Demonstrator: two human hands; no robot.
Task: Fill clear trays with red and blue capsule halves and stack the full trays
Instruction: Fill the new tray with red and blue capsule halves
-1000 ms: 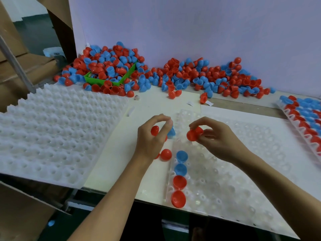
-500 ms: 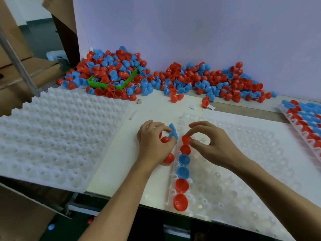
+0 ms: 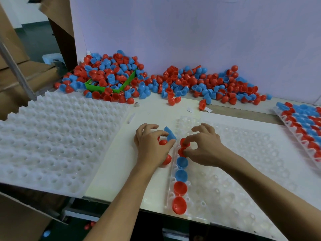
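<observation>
Clear tray's (image 3: 243,171) left edge: both hands (image 3: 152,145) (image 3: 206,146) pinch capsule halves (image 3: 184,142).

Lilac wall (image 3: 191,32) behind desk (image 3: 152,108); brown cardboard boxes (image 3: 10,49) at left; grey metal pole (image 3: 15,72) leaning across them; paper scraps (image 3: 189,110) on desk.

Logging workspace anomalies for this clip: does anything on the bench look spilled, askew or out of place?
Yes. The green bin at the back left is overfilled, and red and blue capsule halves sprawl loose along the wall. One red half lies apart from the pile, near paper scraps. A few pieces seem to lie on the floor under the bench edge.
</observation>
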